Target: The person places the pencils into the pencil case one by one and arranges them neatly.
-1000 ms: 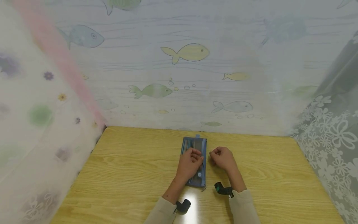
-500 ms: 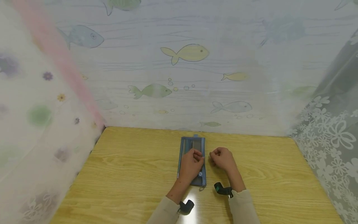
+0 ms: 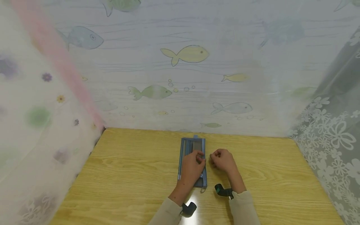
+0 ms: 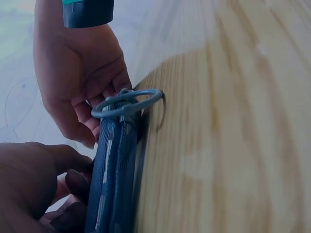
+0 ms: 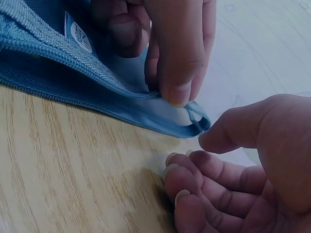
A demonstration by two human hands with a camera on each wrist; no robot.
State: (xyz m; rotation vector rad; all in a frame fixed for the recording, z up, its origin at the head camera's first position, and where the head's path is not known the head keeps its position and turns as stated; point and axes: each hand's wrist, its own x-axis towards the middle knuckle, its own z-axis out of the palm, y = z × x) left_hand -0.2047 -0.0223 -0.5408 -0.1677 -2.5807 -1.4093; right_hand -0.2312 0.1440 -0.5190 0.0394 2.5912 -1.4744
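A blue see-through pencil case (image 3: 199, 144) lies lengthwise on the table, with several long thin items showing inside along its left side. My left hand (image 3: 192, 167) is over its middle. In the right wrist view, the left thumb and fingers (image 5: 182, 53) pinch the upper edge of the zip opening near its far end. The zip (image 5: 92, 73) gapes there. My right hand (image 3: 224, 161) is just right of the case, fingers loosely curled, thumb apart, holding nothing. In the left wrist view, a metal ring (image 4: 129, 103) hangs at the case's near end.
The wood-grain table (image 3: 135, 175) backs onto a curtain (image 3: 185, 93) printed with fish. A flowered cloth (image 3: 39, 140) hangs on the left and a lace one (image 3: 334, 134) on the right. Black cameras (image 3: 189, 209) sit on both wrists.
The pencil case has shifted slightly left and straightened. My left hand has moved a little right over it. The right hand has stayed nearly still.
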